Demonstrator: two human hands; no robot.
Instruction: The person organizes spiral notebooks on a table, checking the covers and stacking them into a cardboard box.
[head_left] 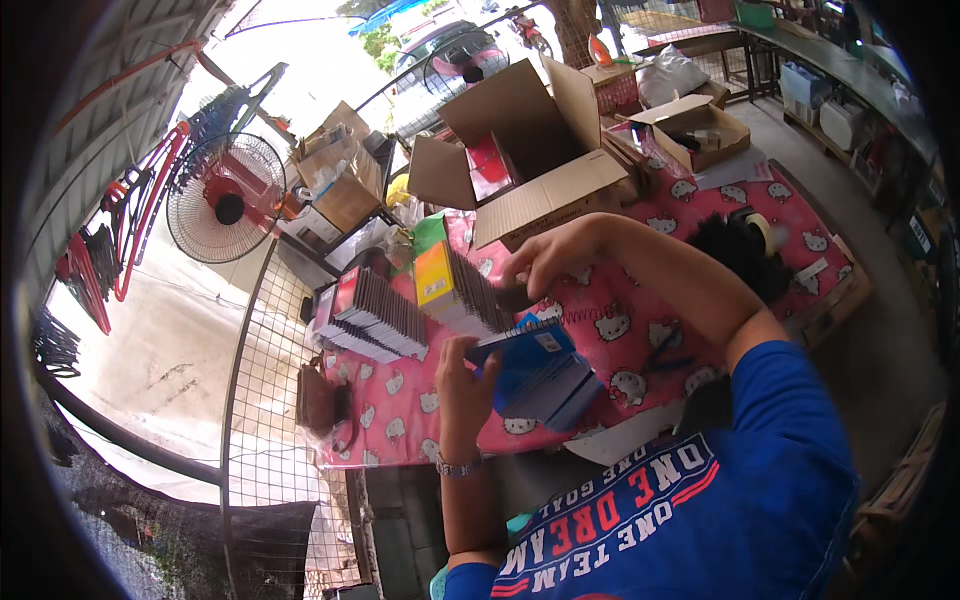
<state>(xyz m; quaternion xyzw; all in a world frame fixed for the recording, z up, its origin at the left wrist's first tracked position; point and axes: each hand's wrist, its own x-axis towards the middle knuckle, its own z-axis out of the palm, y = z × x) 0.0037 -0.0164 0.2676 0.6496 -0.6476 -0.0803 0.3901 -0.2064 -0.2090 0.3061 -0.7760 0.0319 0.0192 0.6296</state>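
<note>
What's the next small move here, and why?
Probably have the right hand guide the thin coil along the bound edge of the blue notebook. The left hand is on that edge's left end, the right hand is close by it, and the coil appears to run out rightward. Whether it's already threaded is unclear.

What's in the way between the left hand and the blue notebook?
Nothing that I can see. The left hand is right at the left end of the blue notebook, and its thumb seems to rest on it.
</note>
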